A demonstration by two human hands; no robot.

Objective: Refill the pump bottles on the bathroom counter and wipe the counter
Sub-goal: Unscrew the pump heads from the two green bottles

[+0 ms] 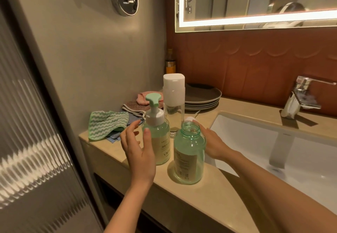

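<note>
Counter (209, 192): beige top is carrying all three bottles, left of the basin.
Sink (255, 141): white basin is lying at right, the faucet (299, 97) standing behind it.
Plates (202, 96): grey stack is sitting at the back.
Green cloth (105, 123): is lying crumpled at the left end, beside other cloths.
Open bottle (189, 156): green, uncapped, is standing upright nearest the front edge.
Pump bottle (160, 141): is standing just left of it, pump fitted.
Tall bottle (174, 94): clear, white-capped, is standing behind both.
Left hand (138, 150): fingers are spreading straight and loose, thumb lying against the pump bottle.
Right hand (215, 145): is reaching behind the open bottle toward a white piece (190, 118); grip cannot be told.
</note>
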